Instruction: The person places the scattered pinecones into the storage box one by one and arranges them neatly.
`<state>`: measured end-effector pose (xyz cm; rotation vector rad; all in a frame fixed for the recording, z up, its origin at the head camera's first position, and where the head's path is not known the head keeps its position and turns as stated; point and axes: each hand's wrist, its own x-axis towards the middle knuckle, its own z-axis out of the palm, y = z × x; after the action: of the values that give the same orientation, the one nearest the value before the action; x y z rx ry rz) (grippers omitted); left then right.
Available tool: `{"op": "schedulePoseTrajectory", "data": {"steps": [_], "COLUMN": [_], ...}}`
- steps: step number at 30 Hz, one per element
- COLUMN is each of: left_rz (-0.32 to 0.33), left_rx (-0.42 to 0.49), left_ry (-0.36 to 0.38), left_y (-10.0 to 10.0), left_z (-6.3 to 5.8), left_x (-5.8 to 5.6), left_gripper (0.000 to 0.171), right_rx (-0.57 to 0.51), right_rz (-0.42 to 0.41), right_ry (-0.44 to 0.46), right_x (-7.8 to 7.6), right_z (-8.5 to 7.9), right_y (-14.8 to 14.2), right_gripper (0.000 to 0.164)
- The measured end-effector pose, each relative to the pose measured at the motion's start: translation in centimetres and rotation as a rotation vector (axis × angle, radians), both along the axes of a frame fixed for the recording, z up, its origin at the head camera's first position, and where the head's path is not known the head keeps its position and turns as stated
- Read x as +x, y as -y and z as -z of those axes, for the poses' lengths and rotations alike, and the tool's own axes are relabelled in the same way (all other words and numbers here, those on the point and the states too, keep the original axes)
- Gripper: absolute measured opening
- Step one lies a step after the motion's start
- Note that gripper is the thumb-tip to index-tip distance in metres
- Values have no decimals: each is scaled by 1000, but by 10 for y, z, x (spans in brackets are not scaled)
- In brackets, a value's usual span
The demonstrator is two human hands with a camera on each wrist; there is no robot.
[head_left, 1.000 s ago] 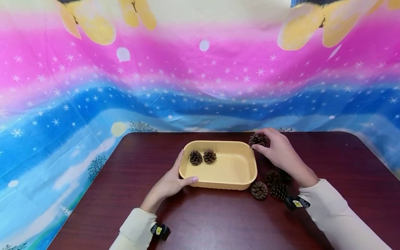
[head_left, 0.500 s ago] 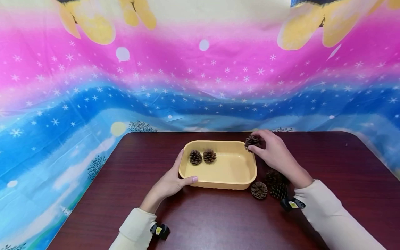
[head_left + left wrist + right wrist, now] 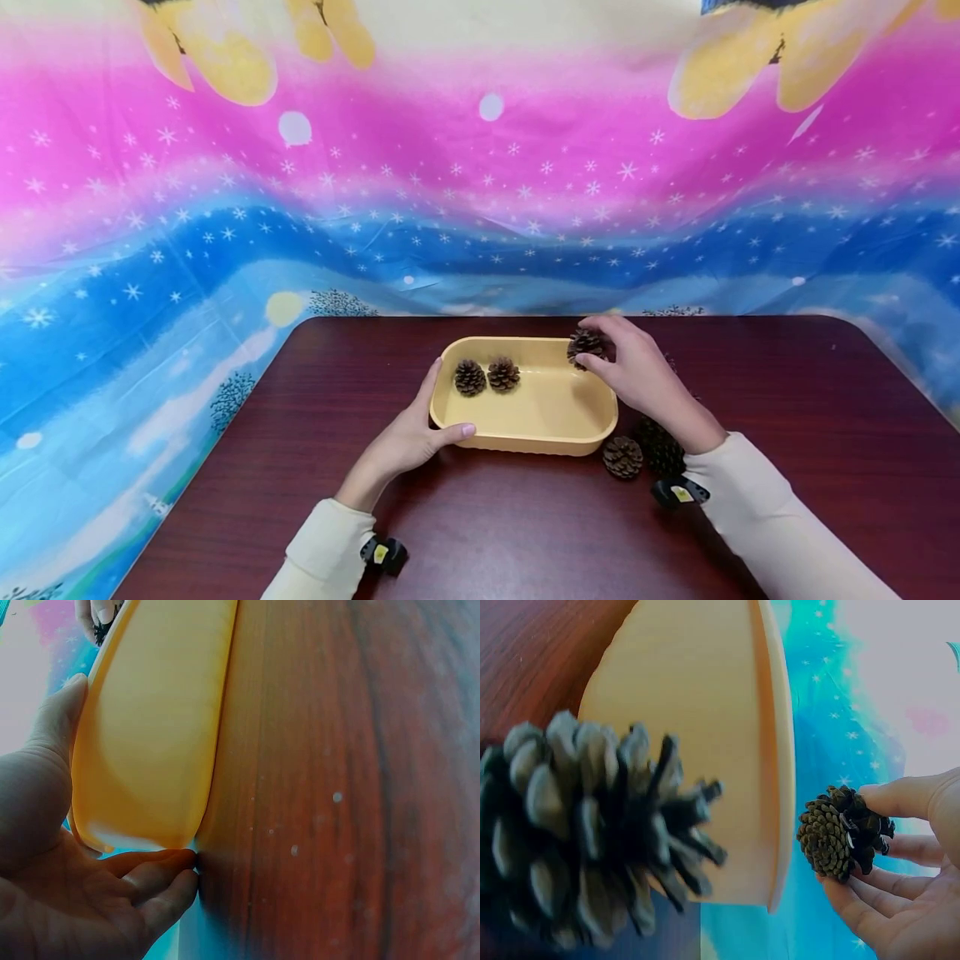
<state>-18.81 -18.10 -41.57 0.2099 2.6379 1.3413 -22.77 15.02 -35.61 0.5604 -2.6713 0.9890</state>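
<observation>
In the head view, my left hand [image 3: 408, 435] grips the left end of a yellow plastic container [image 3: 536, 439], thumb on the near rim and fingers along the end wall. The left wrist view shows its fingertips low by the tabletop. My right hand [image 3: 640, 371] pinches a pine cone [image 3: 825, 836] between thumb and fingers. This cone is held over the container's far right corner. Inside the container, one pine cone [image 3: 469, 378] and another pine cone [image 3: 503, 375] sit side by side at the left.
Right of the container, a pine cone [image 3: 622, 457] lies on the dark red table [image 3: 480, 525]. More pine cones [image 3: 660, 447] are partly hidden under my right forearm; one cone [image 3: 585, 832] looms large in the right wrist view. A snowflake-patterned cloth [image 3: 487, 208] hangs behind the table.
My right hand has moved left with its pine cone, from beyond the container's right edge to over its far right corner. The left hand and container have stayed put.
</observation>
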Motion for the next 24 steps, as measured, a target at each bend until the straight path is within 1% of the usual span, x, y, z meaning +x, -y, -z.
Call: {"op": "schedulePoseTrajectory", "data": {"steps": [6, 12, 17, 24], "left_rz": [-1, -2, -4, -4], "left_rx": [-7, -6, -11, -4], "left_ry": [-4, -6, -4, 2], "left_y": [0, 0, 0, 0], "left_z": [0, 0, 0, 1], "left_x": [0, 0, 0, 0], "left_gripper": [118, 118, 118, 117], "right_rx": [-10, -30, -29, -24], "right_rz": [-19, -29, -37, -46], "right_ry": [21, 12, 5, 27], "right_x": [-2, -5, -7, -11], "right_z": [6, 11, 14, 18], "right_y": [9, 16, 21, 30], "right_gripper": [46, 44, 44, 42]}}
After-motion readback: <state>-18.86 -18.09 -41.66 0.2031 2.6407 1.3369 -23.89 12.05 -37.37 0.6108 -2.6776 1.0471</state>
